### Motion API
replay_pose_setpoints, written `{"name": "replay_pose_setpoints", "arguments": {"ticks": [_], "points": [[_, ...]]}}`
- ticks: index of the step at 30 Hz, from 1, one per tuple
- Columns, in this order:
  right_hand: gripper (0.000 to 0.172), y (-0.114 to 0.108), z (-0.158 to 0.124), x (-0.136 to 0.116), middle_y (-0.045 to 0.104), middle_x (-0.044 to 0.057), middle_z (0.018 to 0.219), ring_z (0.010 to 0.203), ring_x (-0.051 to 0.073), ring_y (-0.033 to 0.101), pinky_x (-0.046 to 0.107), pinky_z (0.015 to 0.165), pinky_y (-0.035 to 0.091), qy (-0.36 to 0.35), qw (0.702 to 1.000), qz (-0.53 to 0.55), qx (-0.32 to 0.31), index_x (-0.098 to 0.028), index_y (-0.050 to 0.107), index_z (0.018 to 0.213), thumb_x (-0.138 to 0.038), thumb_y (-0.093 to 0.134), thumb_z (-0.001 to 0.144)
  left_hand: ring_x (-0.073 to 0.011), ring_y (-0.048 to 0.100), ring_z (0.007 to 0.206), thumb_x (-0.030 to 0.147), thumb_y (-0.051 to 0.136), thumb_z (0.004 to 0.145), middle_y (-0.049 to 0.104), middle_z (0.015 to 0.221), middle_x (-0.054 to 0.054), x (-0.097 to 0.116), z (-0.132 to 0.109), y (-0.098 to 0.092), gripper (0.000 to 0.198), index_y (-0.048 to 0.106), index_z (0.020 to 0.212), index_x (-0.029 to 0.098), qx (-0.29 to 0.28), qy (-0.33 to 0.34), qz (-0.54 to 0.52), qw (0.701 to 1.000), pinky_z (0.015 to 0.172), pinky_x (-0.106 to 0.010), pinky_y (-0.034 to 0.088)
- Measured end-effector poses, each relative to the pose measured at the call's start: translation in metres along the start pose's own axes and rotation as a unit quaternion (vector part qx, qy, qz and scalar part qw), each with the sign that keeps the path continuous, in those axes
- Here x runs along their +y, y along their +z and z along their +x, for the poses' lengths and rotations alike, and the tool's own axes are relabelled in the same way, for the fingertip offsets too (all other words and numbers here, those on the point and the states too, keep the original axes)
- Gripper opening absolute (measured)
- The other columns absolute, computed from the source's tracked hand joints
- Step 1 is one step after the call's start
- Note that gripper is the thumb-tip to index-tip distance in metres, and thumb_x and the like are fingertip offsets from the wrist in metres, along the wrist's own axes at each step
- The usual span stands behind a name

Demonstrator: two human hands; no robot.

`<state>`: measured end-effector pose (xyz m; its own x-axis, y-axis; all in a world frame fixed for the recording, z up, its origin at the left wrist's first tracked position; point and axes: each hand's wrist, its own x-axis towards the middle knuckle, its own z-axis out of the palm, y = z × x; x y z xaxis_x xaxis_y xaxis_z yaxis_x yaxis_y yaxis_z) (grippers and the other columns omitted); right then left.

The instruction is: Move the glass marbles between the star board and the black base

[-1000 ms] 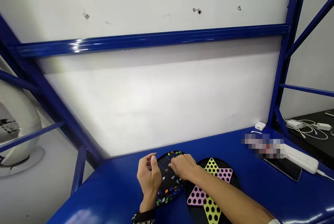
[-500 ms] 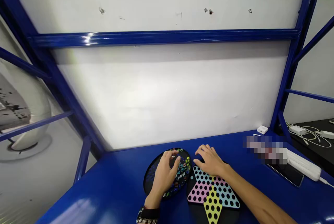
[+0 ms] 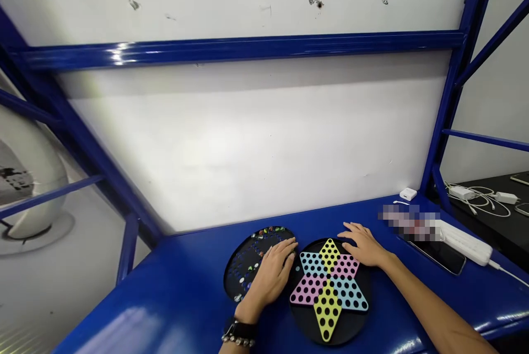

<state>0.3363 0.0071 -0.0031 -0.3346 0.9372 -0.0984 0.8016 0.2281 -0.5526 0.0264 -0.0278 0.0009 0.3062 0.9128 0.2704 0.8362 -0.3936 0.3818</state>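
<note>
A Chinese checkers board (image 3: 329,276) with a pink, blue and yellow star full of black holes lies on a round black base (image 3: 346,330). To its left is a shallow round black tray (image 3: 235,272) holding several coloured glass marbles (image 3: 271,229). My left hand (image 3: 273,270) stretches flat over the right side of that tray, fingers extended, hiding what lies beneath. My right hand (image 3: 363,245) rests by the board's upper right edge, its fingers extended and apart. Nothing shows in either hand.
The blue tabletop (image 3: 182,288) meets a white wall (image 3: 256,145) framed by blue metal bars (image 3: 248,50). On the right lie a phone (image 3: 442,257), a white power strip (image 3: 467,244) and a small white case (image 3: 408,194). Cables (image 3: 479,200) sit on a black surface beyond.
My right hand has moved right, off the star, uncovering its upper points. My left hand has flattened and shifted right over the tray, where fewer marbles show. The view has shifted slightly.
</note>
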Motion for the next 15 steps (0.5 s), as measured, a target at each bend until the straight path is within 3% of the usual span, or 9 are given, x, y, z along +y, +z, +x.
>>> {"name": "replay_pose_setpoints", "arguments": {"ticks": [4, 10, 15], "points": [[0.042, 0.002, 0.002, 0.004, 0.038, 0.004, 0.158, 0.149, 0.027, 0.021, 0.05, 0.119, 0.018, -0.012, 1.0, 0.016, 0.022, -0.029, 0.064, 0.13, -0.042, 0.041, 0.097, -0.0236, 0.057, 0.127, 0.037, 0.035, 0.098, 0.064, 0.134, -0.007, -0.014, -0.001, -0.01, 0.04, 0.066, 0.121, 0.025, 0.041, -0.022, -0.041, 0.998, 0.109, -0.047, 0.045], [0.04, 0.0, 0.005, 0.012, 0.046, 0.006, 0.152, 0.146, 0.027, 0.027, 0.051, 0.117, 0.021, 0.011, 0.998, 0.018, 0.062, -0.027, 0.067, 0.125, -0.036, 0.043, 0.094, -0.0247, 0.06, 0.119, 0.039, 0.036, 0.094, 0.068, 0.122, -0.007, -0.031, -0.005, -0.033, 0.039, 0.067, 0.109, 0.022, 0.147, -0.085, -0.073, 0.983, 0.103, -0.043, 0.048], [0.04, 0.0, 0.009, 0.021, 0.05, 0.007, 0.148, 0.143, 0.026, 0.032, 0.051, 0.115, 0.024, 0.023, 0.995, 0.005, 0.092, -0.025, 0.066, 0.125, -0.028, 0.043, 0.092, -0.0222, 0.069, 0.086, 0.042, 0.04, 0.09, 0.073, 0.097, -0.005, -0.04, -0.014, -0.04, 0.036, 0.069, 0.1, 0.022, 0.125, -0.155, -0.085, 0.976, 0.074, -0.033, 0.054]]}}
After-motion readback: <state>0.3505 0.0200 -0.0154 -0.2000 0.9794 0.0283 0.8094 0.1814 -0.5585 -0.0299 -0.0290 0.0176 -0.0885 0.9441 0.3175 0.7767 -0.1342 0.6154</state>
